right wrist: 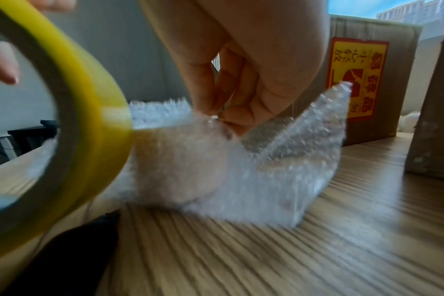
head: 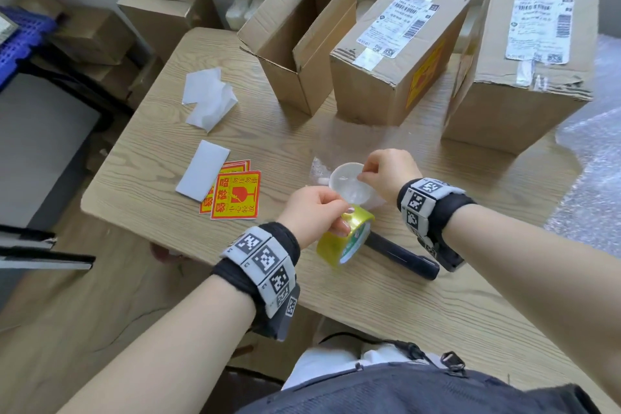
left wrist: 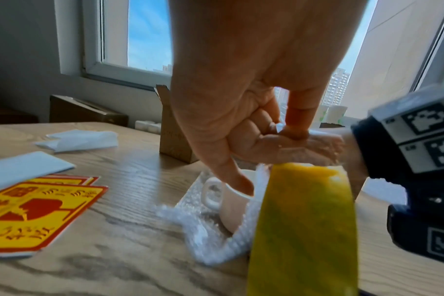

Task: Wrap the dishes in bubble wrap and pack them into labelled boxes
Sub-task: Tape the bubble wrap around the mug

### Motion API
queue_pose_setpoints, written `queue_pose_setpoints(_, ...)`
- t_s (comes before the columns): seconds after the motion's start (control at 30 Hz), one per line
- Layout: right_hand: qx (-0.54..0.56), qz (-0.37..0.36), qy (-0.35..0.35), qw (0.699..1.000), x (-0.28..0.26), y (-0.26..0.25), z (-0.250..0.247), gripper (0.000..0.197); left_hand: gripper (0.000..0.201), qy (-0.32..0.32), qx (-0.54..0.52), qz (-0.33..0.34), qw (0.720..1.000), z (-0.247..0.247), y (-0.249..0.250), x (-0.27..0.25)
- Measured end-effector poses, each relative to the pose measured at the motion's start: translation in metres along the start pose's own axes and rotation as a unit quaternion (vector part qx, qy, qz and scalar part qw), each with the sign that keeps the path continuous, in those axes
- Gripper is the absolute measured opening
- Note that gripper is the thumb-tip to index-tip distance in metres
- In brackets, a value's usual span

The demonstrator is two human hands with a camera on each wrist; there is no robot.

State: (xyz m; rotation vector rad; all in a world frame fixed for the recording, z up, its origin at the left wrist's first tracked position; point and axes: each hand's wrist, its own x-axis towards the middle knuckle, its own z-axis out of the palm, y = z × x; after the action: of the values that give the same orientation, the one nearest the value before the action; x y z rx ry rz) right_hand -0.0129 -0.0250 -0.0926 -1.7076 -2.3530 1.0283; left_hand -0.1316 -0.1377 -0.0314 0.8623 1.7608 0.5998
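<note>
the left hand (head: 314, 212) is curled round a yellow tape roll (head: 346, 235), which is held on edge just above the table (head: 437, 306). the right hand (head: 389, 171) pinches the free tape end over a white cup (head: 349, 183). the cup stands on the table between the hands, half folded in bubble wrap (right wrist: 266, 170). for a neat seal, the strip is best kept taut and pressed down across the overlapping wrap, not onto bare cup. beyond it stand one open box (head: 295, 40) and two taped boxes (head: 400, 47), with red and yellow stickers (head: 237, 193) lying to the left.
</note>
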Motion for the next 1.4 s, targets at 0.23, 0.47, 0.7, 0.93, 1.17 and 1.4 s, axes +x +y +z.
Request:
queue_pose_setpoints(0.23,0.005,-0.012,-0.021,1.000,-0.002,0.012,0.004,0.014,0.028,0.006,0.165,-0.003,0.986,0.012,0.001,0.027)
queue_pose_setpoints(0.47,0.210,-0.010,-0.181,0.961,-0.010,0.022,-0.020,0.018,0.029,0.034,0.194,-0.009,0.980,0.007,0.002,0.039)
queue_pose_setpoints(0.7,0.054,-0.105,-0.121,0.986,-0.007,0.033,-0.012,0.015,0.024,0.023,0.156,-0.015,0.987,0.009,0.001,0.040)
queue_pose_setpoints(0.93,0.040,-0.086,-0.029,0.995,0.009,0.019,0.001,0.012,0.025,-0.024,0.237,-0.012,0.971,0.017,0.002,0.039)
queue_pose_setpoints(1.17,0.017,-0.087,-0.029,0.996,0.011,0.015,0.002,0.018,0.043,-0.023,0.325,-0.007,0.946,0.009,0.004,0.060)
queue_pose_setpoints(1.4,-0.009,-0.091,-0.073,0.993,0.044,-0.002,-0.016,0.036,0.040,-0.036,0.339,-0.011,0.940,0.008,0.005,0.061)
